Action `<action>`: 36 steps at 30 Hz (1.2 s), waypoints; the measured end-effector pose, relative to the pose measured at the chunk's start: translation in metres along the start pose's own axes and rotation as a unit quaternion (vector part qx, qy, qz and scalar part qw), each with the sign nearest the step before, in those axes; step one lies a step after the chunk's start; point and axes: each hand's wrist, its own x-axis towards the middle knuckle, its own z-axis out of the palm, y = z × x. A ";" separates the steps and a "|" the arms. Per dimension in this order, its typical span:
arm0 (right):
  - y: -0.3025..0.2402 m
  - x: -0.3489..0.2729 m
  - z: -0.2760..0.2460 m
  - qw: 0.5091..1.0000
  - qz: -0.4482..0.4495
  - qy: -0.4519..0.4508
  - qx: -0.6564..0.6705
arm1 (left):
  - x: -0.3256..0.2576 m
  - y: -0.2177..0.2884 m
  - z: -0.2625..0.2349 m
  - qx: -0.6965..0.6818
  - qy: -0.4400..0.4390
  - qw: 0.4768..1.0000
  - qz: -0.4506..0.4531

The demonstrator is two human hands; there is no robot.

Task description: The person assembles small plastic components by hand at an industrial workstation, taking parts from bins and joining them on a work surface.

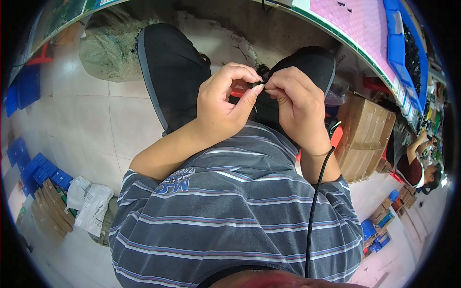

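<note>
My left hand (pixel 224 98) and my right hand (pixel 298 103) meet fingertip to fingertip above my lap. Between them they pinch a small black part (pixel 258 84), mostly hidden by my fingers. A thin black cable (pixel 314 201) runs from under my right wrist down across my striped shirt. My knees in black trousers (pixel 173 72) lie beyond the hands.
A workbench edge (pixel 355 45) with a pink mat (pixel 365 24) and blue bins (pixel 398 43) curves along the upper right. A cardboard box (pixel 365 137) stands at my right. Another person (pixel 418 165) works at far right. Blue bins (pixel 41 168) and white bags (pixel 89 201) lie on the floor at left.
</note>
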 end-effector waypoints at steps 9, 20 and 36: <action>0.001 0.002 -0.006 0.997 0.035 -0.055 0.030 | 0.002 0.004 -0.008 -0.067 -0.058 0.986 -0.142; 0.020 -0.003 -0.012 0.880 0.265 -0.146 0.365 | 0.012 0.012 -0.018 -0.215 -0.114 0.928 -0.281; 0.027 -0.001 -0.009 0.852 0.292 -0.157 0.406 | 0.010 0.005 -0.014 -0.222 -0.098 0.917 -0.317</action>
